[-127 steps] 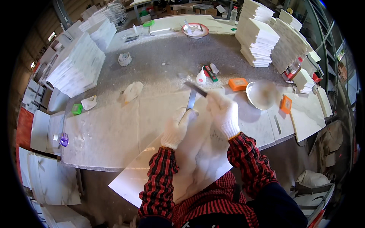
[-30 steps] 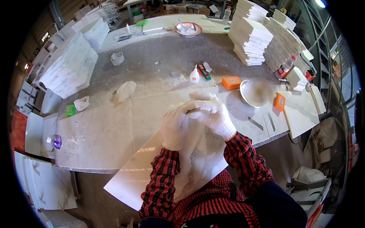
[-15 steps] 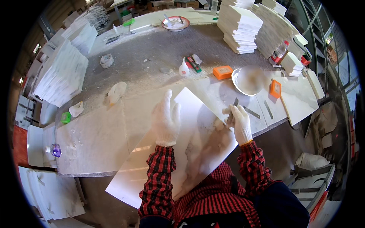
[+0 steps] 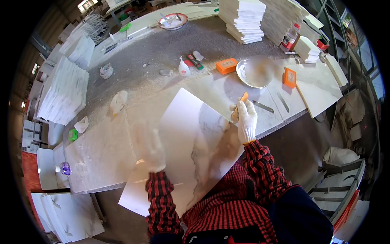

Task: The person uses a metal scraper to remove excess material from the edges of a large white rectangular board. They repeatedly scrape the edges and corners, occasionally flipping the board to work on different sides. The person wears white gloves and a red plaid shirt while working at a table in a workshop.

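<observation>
A large glossy white tile (image 4: 178,122) with grey-brown veining lies slanted in front of me, overhanging the table's near edge. My left hand (image 4: 149,150), in a white knit glove, is smeared by motion over its left side; its fingers cannot be made out. My right hand (image 4: 246,121), also gloved, is closed by the tile's right corner on a thin flat blade (image 4: 243,97), whose protruding end looks orange-tan. Just right of it, two more blades, a grey strip (image 4: 263,106) and a slimmer one (image 4: 283,102), rest on the stone slab.
Beyond my right hand stand a metal bowl (image 4: 239,78) and orange boxes (image 4: 226,66) (image 4: 289,77). A white squeeze bottle (image 4: 184,67) sits mid-table. Stacked white slabs rise at the left (image 4: 63,91) and back right (image 4: 243,20). A purple-labelled bottle (image 4: 64,168) is at the left edge.
My left hand has swung left and down from its raised, spread pose. The blade in my right hand has turned, its visible end now orange-tan instead of grey. The view has shifted slightly.
</observation>
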